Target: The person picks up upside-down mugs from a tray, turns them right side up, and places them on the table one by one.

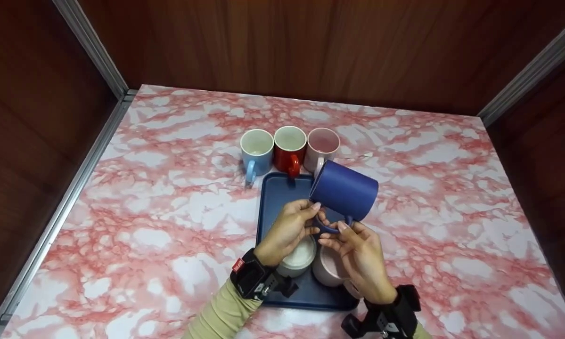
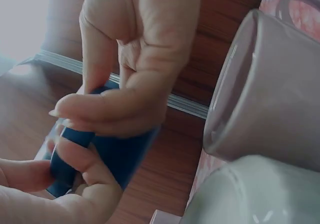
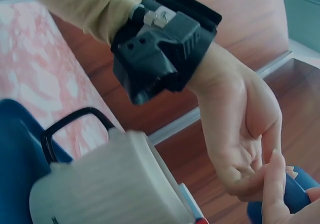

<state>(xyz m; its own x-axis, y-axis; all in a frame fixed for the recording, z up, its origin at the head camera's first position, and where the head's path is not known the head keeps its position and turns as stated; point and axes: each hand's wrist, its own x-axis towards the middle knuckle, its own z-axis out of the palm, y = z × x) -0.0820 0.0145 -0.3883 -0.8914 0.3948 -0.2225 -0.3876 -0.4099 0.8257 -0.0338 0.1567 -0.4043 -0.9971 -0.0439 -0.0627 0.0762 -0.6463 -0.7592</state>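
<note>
A dark blue mug [image 1: 346, 190] is held in the air above the tray, tipped on its side with its handle toward me. My left hand [image 1: 287, 228] pinches the handle near the rim end. Near the base end, the fingers of my right hand [image 1: 364, 254] grip the same handle. Both hands meet around the blue handle in the left wrist view, where fingers hide part of it. Below them, a white mug [image 1: 298, 256] and a pale pink mug [image 1: 327, 270] stand on a dark blue tray [image 1: 275, 197], partly covered by the hands.
Behind the tray stand a light blue mug [image 1: 258, 162], a red mug [image 1: 282, 157] and a pink mug [image 1: 313, 157] in a row. The white mug's black handle [image 3: 75, 116] shows in the right wrist view. Brown wooden panels [image 1: 282, 52] enclose the red-and-white marbled table [image 1: 169, 212].
</note>
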